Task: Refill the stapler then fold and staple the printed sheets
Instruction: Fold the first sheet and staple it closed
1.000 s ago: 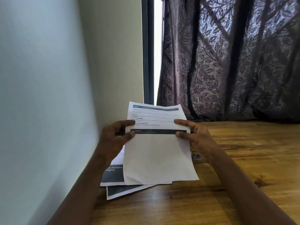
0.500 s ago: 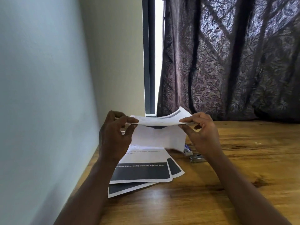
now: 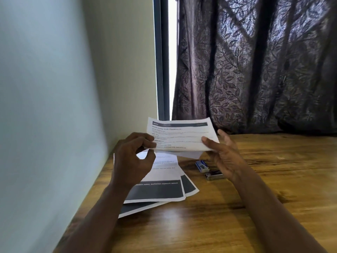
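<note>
tilted up from flat, the folded sheet [image 3: 180,136] now shows its print, above the table's [image 3: 273,189] far left corner. left hand [image 3: 133,157] pinches its left edge, right hand [image 3: 224,157] its right. folding step, i judge; next calls for the stapler [image 3: 214,175] by the right wrist

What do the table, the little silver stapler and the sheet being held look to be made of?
The table: wood, by its brown grain and dark knots, with a slight sheen, perhaps varnished.
The stapler: seemingly polished metal, from its bright glints; too small to be sure.
The sheet, pinched by the left hand and right hand: thin matt white paper, printed, bent double.
</note>
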Tool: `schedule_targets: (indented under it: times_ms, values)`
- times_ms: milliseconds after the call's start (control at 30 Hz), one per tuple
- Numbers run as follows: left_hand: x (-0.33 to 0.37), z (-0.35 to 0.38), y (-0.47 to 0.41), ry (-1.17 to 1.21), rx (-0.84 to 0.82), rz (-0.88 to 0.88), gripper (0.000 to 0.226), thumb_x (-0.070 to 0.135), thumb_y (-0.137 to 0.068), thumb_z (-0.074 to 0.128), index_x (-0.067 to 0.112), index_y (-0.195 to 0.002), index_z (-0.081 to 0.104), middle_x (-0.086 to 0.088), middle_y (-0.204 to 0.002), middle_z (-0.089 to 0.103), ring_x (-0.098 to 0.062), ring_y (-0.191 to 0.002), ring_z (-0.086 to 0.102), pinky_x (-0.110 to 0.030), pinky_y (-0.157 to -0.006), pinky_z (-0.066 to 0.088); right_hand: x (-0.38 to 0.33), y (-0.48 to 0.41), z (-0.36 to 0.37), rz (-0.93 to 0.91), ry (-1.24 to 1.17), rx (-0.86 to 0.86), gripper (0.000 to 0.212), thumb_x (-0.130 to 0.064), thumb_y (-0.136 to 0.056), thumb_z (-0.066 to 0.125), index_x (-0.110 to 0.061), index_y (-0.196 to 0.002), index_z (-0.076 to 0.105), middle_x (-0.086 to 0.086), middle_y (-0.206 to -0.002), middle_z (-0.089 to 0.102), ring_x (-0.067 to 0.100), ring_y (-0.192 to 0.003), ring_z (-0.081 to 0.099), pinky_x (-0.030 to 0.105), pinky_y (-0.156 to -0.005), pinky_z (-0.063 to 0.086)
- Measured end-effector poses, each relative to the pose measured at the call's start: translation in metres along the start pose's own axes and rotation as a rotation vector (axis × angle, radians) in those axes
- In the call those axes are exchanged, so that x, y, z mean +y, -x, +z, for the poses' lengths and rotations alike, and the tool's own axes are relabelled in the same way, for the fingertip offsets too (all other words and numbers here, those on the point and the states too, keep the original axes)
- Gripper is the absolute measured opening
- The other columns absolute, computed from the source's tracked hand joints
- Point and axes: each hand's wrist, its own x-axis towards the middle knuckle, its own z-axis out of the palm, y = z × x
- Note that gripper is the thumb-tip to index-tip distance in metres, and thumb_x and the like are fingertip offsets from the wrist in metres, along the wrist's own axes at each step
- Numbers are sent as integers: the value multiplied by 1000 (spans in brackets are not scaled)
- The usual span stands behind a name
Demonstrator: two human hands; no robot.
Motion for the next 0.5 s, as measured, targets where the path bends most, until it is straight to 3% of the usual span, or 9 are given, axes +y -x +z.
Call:
schedule_targets:
  times_ms: [67,167,267,400,500]
  values:
    - [0,-2,2,19,-16,-22,10,-5,-76,76,3,-81,77,-3,-98,73,-10,-91,73,-14,-83,57,-1,1,1,42,-42,13,112,6,-59,81,-21,-155,30,12,-109,68,34,-109,68,53,-93,57]
    - [0,-1,3,91,9,-142,15,3,-81,67,11,-77,79,0,-94,74,-5,-89,72,-12,-78,57,-2,3,1,86,-112,11,115,17,-62,76,-22,-158,25,14,-101,69,31,-99,71,40,-75,64]
    - [-3,3,3,174,28,-316,7,8,-87,80,14,-90,79,-1,-96,77,-14,-87,76,-27,-80,63,-2,3,0,78,-86,-15,123,17,-57,76,-29,-158,24,10,-86,74,29,-88,76,40,-72,64]
    - [-3,7,2,376,62,-609,42,15,-82,83,18,-120,65,0,-116,75,-14,-95,77,-26,-78,63,-3,1,-5,85,-65,-135,121,21,-66,73,-35,-158,20,11,-88,79,29,-89,76,43,-70,64]
    - [-6,5,0,553,60,-782,54,9,-85,80,17,-133,56,-4,-115,76,-27,-103,75,-35,-81,64,-2,1,-7,73,21,-203,103,21,-70,71,-30,-152,37,12,-103,78,30,-93,75,48,-69,63]
